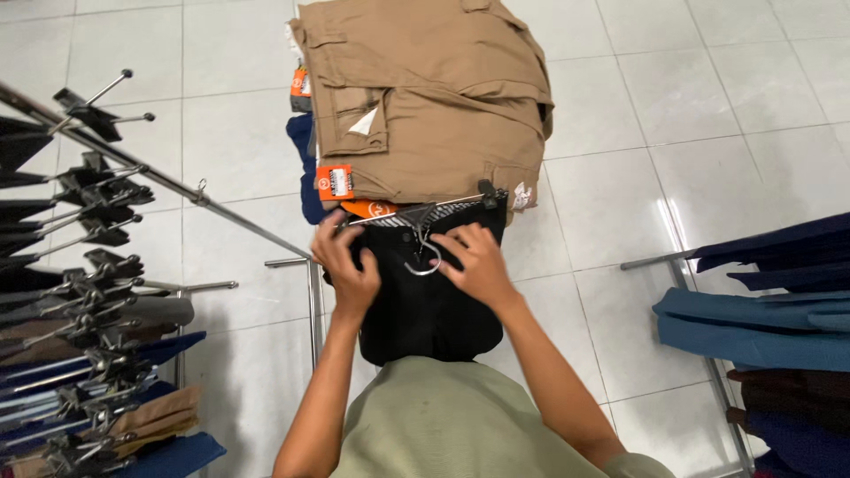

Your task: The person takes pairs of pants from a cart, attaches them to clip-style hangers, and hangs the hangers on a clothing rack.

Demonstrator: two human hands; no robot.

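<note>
A pair of black trousers (425, 310) hangs from a metal clip hanger (423, 232) in front of my chest. My left hand (347, 262) grips the left side of the waistband, near the hanger's left clip. My right hand (476, 262) rests on the right side of the waistband, fingers by the hanger's hook. Just beyond lies a stack of folded trousers, the top pair tan (425, 97) with an orange tag (336, 182), and dark blue ones (305, 159) underneath.
A metal rack (133, 164) at left carries several hung trousers on clip hangers. Another rack (691, 292) at right holds blue and dark garments (761, 323). The floor (673, 106) is glossy white tile.
</note>
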